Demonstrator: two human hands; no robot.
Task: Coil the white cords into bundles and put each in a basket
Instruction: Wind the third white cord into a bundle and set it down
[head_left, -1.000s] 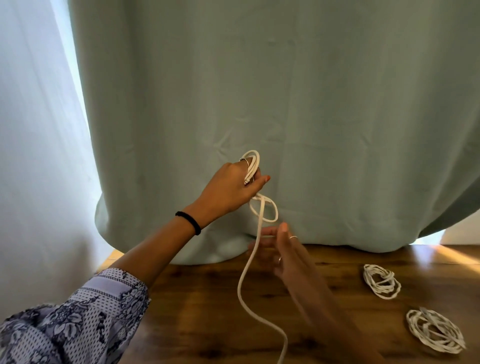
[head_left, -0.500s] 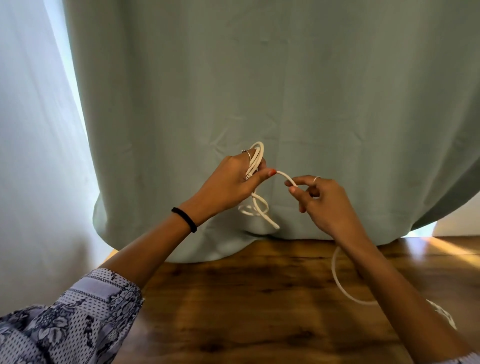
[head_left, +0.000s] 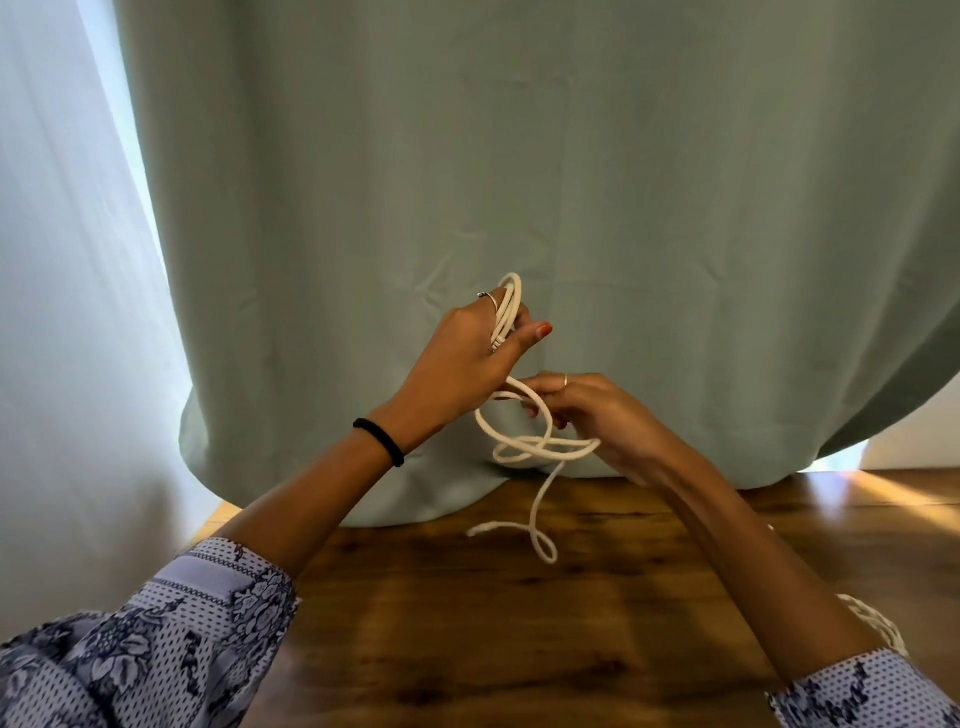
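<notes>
My left hand is raised in front of the curtain and grips several loops of a white cord between thumb and fingers. Just below and to the right, my right hand pinches the same cord where it leaves the loops. Loose turns hang between the two hands. The free end trails down and curls above the wooden table. A coiled white cord bundle lies at the right, mostly hidden behind my right forearm. No basket is in view.
A pale green curtain hangs close behind the hands and drapes onto the table's far edge. A sheer white curtain fills the left side.
My right hand moved down and left, under my left hand, carrying the cord with it. The trailing end has been drawn up, so its short tail now curls above the table.
</notes>
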